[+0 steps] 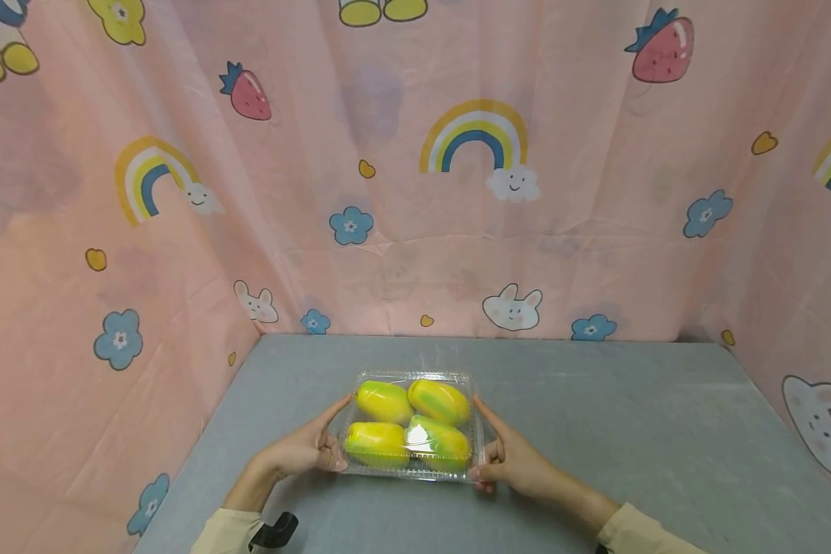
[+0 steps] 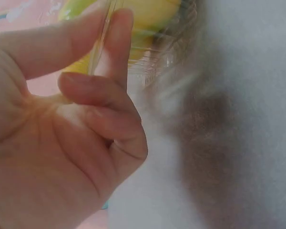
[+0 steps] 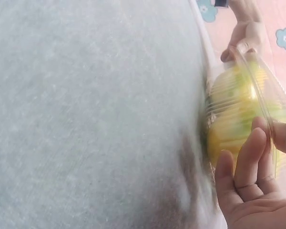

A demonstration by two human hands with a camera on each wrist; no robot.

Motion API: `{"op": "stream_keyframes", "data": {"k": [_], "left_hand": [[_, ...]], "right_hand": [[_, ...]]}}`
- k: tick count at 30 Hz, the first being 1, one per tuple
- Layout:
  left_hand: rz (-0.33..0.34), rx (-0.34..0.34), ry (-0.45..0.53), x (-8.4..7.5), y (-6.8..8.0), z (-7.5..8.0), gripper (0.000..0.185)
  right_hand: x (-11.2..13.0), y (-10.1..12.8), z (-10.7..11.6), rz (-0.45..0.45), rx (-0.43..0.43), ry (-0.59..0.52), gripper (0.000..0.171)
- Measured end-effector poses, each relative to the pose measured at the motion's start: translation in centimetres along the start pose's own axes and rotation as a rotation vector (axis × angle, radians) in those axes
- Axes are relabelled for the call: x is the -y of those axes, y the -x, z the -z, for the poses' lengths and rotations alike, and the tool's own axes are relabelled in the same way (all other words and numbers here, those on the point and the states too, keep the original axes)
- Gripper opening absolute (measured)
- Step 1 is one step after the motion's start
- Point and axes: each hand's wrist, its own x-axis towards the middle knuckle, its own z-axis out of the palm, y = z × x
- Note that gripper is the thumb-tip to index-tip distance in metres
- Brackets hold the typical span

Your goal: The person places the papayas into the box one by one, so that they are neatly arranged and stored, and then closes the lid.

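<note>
Yellow-green fruits (image 1: 410, 423); grey table (image 1: 630, 431)

blur: table (image 2: 238, 119) smeared in L wrist view | cut off: fruit box (image 2: 148, 28) by top edge | hidden: R hand (image 3: 257, 191) thumb behind box lid

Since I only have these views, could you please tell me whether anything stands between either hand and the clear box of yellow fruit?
Nothing visible does. The left hand and right hand already touch opposite sides of the clear box on the grey table.
</note>
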Motion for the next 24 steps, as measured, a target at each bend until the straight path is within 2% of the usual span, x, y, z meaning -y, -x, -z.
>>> {"op": "stream_keyframes", "data": {"k": [7,15,24], "left_hand": [[0.021,-0.055,-0.062,-0.47,0.04,-0.30,0.108],[0.009,-0.003,-0.015,-0.34,0.66,-0.06,0.105],[-0.008,-0.030,-0.021,-0.29,0.94,-0.31,0.098]], "right_hand": [[0.19,0.12,-0.15,-0.014,-0.033,0.019,0.116],[-0.15,-0.10,-0.13,-0.012,0.009,-0.008,0.115],[-0.28,0.09,-0.02,-0.028,-0.014,-0.006,0.114]]}}
